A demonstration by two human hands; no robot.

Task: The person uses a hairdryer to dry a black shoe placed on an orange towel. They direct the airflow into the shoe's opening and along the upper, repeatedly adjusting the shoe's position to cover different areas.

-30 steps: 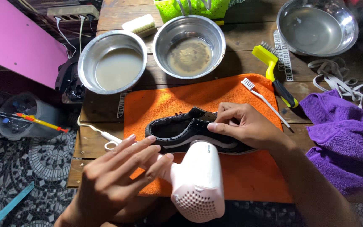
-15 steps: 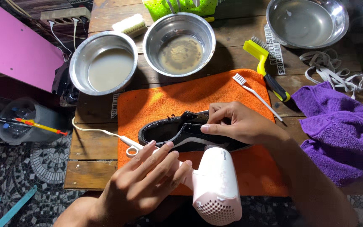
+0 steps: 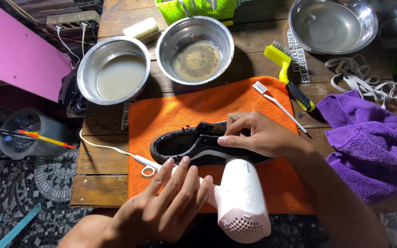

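Left hand (image 3: 168, 202) nearest the camera, fingers (image 3: 180, 177) wrapped together around the handle of a pale pink hair dryer (image 3: 242, 202), which overhangs the near edge of the counter (image 3: 97, 188). White cord (image 3: 111, 149) runs off the dryer's handle toward the left edge. Just past it, right hand (image 3: 258, 135) rests on a black shoe (image 3: 189, 144), fingers pinched together on the collar rim; how firm the grip is, hard to tell, thumb partly hidden. Shoe lies on its side in the middle of an orange towel (image 3: 184, 108), toe pointing left, clear of all towel edges. Towel's near edge reaches the counter's front lip. Open room: bare wood strip left of the towel, and bare orange cloth between shoe and bowls. Right side is tight: purple towel (image 3: 373, 142) bunched at the right edge, white toothbrush (image 3: 279, 105) across the towel's right corner, yellow-handled brush (image 3: 288, 76) just beyond it. White laces (image 3: 368, 82) tangled further right. Far row: bowl of cloudy water (image 3: 114, 70) at the left edge, bowl of brown water (image 3: 195, 49) beside it, nearly touching, empty bowl (image 3: 331, 25) far right. Scrub brush (image 3: 142, 30) and green basket (image 3: 198, 9) at the back edge.
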